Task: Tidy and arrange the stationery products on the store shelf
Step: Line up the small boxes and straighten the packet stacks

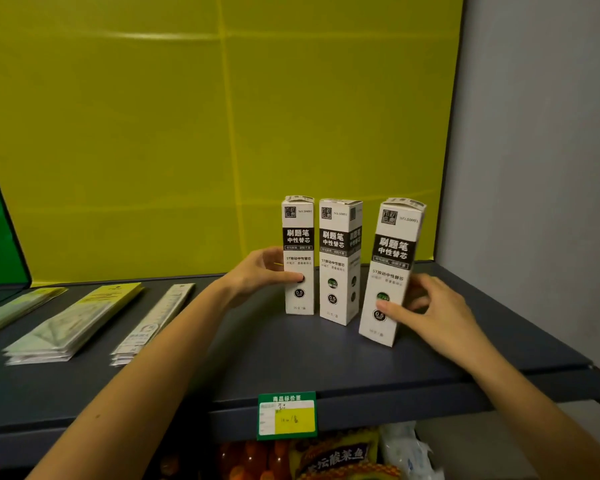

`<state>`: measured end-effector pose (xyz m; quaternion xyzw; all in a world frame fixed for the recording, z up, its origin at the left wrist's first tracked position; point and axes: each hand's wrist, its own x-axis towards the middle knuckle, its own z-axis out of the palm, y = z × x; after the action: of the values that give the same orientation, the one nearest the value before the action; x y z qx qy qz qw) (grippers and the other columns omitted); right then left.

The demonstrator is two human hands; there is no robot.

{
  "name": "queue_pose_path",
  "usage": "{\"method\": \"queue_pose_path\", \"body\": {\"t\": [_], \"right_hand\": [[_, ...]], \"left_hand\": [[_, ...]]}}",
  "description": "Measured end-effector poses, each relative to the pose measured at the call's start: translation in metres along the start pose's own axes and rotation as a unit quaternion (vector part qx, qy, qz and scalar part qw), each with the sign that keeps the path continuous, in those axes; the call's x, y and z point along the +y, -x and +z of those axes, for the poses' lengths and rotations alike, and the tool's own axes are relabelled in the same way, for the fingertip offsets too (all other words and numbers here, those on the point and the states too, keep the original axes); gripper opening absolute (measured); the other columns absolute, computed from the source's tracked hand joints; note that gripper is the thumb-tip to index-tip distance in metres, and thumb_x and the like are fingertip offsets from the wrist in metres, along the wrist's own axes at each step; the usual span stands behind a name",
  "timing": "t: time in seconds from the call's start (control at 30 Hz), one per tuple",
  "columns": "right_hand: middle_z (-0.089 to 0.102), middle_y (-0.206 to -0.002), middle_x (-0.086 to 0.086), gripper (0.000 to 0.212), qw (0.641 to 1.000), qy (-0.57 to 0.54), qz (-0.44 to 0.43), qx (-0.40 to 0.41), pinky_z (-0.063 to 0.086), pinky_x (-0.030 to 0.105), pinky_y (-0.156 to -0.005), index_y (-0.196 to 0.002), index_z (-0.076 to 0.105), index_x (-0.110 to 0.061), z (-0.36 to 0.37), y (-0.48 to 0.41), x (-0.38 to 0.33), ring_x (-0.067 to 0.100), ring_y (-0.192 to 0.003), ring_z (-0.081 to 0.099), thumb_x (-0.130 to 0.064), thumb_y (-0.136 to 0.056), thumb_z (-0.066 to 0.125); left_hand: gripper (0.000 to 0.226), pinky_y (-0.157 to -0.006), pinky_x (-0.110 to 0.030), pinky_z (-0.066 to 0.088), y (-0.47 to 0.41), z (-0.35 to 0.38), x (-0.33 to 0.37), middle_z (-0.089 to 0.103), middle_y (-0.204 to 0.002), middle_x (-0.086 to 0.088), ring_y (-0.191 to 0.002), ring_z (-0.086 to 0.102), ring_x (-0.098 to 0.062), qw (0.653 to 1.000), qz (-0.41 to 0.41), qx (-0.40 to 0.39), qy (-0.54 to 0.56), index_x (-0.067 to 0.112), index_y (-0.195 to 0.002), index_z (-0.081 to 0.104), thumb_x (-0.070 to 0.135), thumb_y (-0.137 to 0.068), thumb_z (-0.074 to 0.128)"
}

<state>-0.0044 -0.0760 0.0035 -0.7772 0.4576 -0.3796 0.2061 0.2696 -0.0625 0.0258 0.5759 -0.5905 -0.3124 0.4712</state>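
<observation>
I had my left grip [264, 271] clamped on the left refill box [298, 233], with the thumb across its front low down and the fingers round its left side. That box stood upright on the dark shelf [274, 355]. Just right of that grip stood the middle refill box [336, 258], upright, close beside the first and apart from both grips. My right grip [430, 313] was clamped on the right refill box [392, 258], thumb pressed on its lower front and fingers curled round its right edge. This box was tilted, with its top leaning right, and I could not tell whether its base met the shelf. Well left of my left grip lay three stacks of flat packets [77, 320]. Below and between the grips a green and yellow price tag [287, 415] hung on the shelf's front edge, with snack bags [333, 459] under it. Behind both grips rose a yellow back panel [153, 133], and right of my right grip a grey wall [541, 168]
</observation>
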Motion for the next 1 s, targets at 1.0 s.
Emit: {"method": "queue_pose_path", "body": {"t": [1.0], "right_hand": [[0.054, -0.122, -0.012, 0.049, 0.964, -0.087, -0.093, -0.234, 0.041, 0.009, -0.077, -0.131, 0.045, -0.023, 0.033, -0.04, -0.018, 0.002, -0.107, 0.05, -0.03, -0.085, 0.059]], "left_hand": [[0.039, -0.079, -0.018, 0.055, 0.062, -0.032, 0.004, 0.075, -0.09, 0.013, -0.095, 0.069, -0.009, 0.998, 0.049, -0.016, -0.043, 0.023, -0.099, 0.066, 0.0, -0.068, 0.074]]}}
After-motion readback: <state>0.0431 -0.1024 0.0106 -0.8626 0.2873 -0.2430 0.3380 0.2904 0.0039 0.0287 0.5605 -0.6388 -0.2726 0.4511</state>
